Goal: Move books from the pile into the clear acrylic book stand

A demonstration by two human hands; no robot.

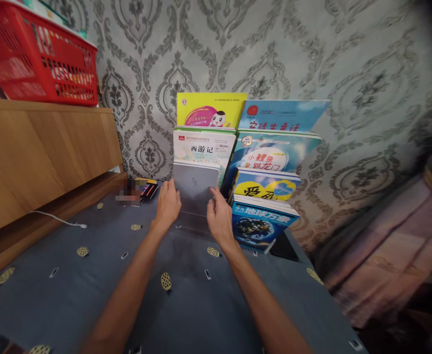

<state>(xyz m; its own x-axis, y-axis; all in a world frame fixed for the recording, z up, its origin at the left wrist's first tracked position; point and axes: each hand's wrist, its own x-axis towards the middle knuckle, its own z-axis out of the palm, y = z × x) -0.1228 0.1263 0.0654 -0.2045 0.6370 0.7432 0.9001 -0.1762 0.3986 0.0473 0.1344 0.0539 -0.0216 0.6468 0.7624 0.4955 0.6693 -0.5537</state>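
Observation:
A grey-covered book (197,184) stands upright at the front of the left row of books. My left hand (167,202) is closed at its left edge, fingertips along the side. At its right edge is my right hand (220,216), index finger and thumb against the cover, the other fingers partly hidden. Behind the grey book rise a white book (204,147) with Chinese characters and a taller yellow book (212,108). Right of my right hand stands a second row, with a blue book (260,226) showing a globe in front and a yellow-and-blue book (265,187) behind it.
Dark cloth (127,290) with pineapple prints covers the surface. A wooden cabinet (46,157) on the left bears a red basket (64,73). A white cable (59,220) lies below it. Small dark items (149,191) lie near the patterned wall (145,73); a pinkish curtain (385,255) hangs right.

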